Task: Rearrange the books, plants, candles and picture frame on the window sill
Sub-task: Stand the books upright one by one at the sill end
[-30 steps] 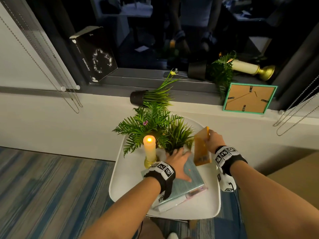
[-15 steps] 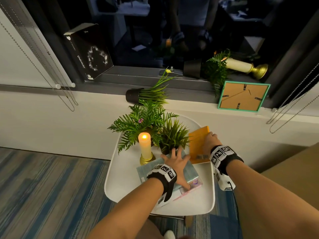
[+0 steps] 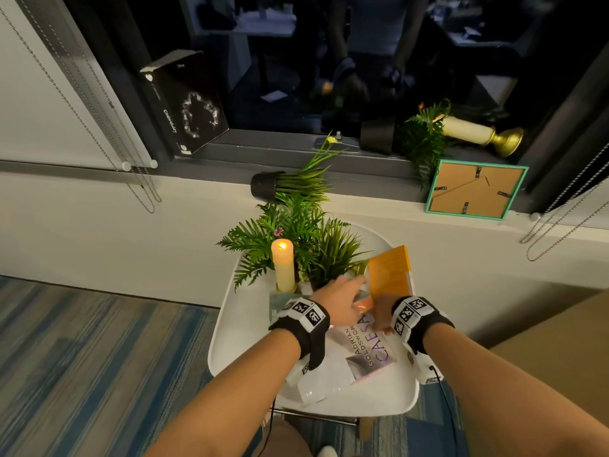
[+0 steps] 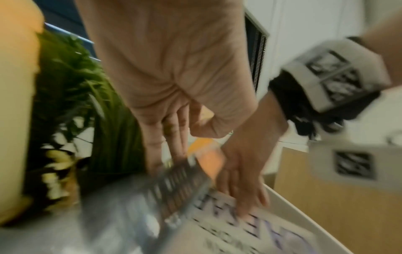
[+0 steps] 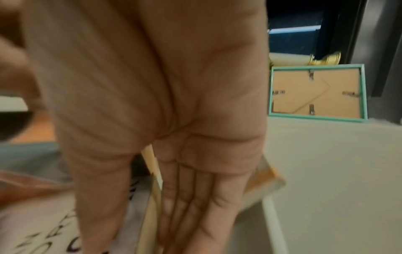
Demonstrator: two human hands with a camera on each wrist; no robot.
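On the window sill [image 3: 379,206] a black book [image 3: 186,100] leans on the glass, two potted plants [image 3: 296,186] and a gold-based candle [image 3: 478,133] lie toppled, and a teal picture frame [image 3: 476,189] stands back-out. Below, the white bench [image 3: 244,324] carries upright ferns [image 3: 290,239], a lit candle [image 3: 283,265] and stacked books (top title partly covered). The right hand [image 3: 384,313], fingers straight, steadies the tilted orange book [image 3: 390,272]; the left hand [image 3: 341,300] reaches flat over the Caesar book [image 3: 372,344]
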